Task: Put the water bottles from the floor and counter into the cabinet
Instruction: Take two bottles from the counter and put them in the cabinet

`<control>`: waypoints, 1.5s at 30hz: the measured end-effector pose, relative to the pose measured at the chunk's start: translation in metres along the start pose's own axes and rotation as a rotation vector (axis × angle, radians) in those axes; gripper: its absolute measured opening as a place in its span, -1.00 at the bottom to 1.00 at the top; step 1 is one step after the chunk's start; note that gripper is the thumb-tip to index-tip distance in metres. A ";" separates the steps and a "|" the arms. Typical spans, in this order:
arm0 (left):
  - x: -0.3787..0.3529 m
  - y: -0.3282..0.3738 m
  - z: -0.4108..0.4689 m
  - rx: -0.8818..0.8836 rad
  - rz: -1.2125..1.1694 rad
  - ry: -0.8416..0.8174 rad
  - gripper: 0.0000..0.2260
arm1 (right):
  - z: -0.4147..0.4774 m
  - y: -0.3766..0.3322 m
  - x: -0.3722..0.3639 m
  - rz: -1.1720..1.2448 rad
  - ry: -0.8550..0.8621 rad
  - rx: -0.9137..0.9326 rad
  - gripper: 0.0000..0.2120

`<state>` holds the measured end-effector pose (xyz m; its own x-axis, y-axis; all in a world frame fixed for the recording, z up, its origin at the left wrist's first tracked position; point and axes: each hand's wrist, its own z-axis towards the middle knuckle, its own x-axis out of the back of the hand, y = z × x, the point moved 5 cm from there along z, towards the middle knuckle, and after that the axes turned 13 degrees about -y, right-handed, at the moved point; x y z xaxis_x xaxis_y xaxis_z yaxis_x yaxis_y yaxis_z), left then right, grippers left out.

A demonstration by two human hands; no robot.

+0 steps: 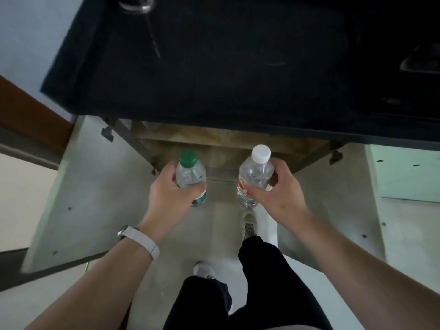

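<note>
Ahead of me the cabinet [214, 141] mouth gapes free between its left door [78, 186] and right door [333, 206], both swung wide. The dark counter [214, 67] overhangs the top edge, hiding the inside. A hinge [107, 133] juts at each upper corner.

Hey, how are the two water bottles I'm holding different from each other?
The green-capped bottle, gripped by the left hand, has a green cap and a green label; the white-capped bottle, gripped by the right hand, has a white cap and a label with red on it. The white-capped bottle also looks somewhat wider than the green-capped bottle. Both are clear plastic, capped and held roughly upright.
</note>
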<state>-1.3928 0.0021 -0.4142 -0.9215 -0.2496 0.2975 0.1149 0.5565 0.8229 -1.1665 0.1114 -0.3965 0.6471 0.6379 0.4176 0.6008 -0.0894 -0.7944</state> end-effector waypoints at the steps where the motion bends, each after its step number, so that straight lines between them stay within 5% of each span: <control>1: -0.006 -0.011 0.013 0.005 -0.005 -0.002 -0.58 | 0.011 0.010 -0.004 -0.004 -0.002 0.003 -0.39; 9: -0.058 -0.087 0.128 -0.095 -0.032 -0.025 -0.55 | 0.115 0.117 -0.023 0.039 0.071 0.050 -0.45; 16: -0.084 -0.111 0.199 -0.251 0.007 0.026 -0.63 | 0.178 0.169 -0.023 0.082 0.181 0.302 -0.57; 22: -0.089 -0.085 0.226 -0.419 0.017 -0.020 -0.68 | 0.210 0.165 -0.011 0.088 0.253 0.452 -0.56; 30: -0.087 -0.035 0.258 -0.581 0.044 0.047 -0.49 | 0.248 0.137 0.014 0.077 0.337 0.504 -0.50; 45: -0.101 0.002 0.335 -0.532 0.009 0.080 -0.59 | 0.344 0.107 0.041 0.066 0.433 0.588 -0.46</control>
<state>-1.4241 0.2940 -0.6045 -0.8910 -0.3179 0.3242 0.3137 0.0853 0.9457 -1.2370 0.3911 -0.6164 0.8739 0.2752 0.4007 0.2816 0.3853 -0.8788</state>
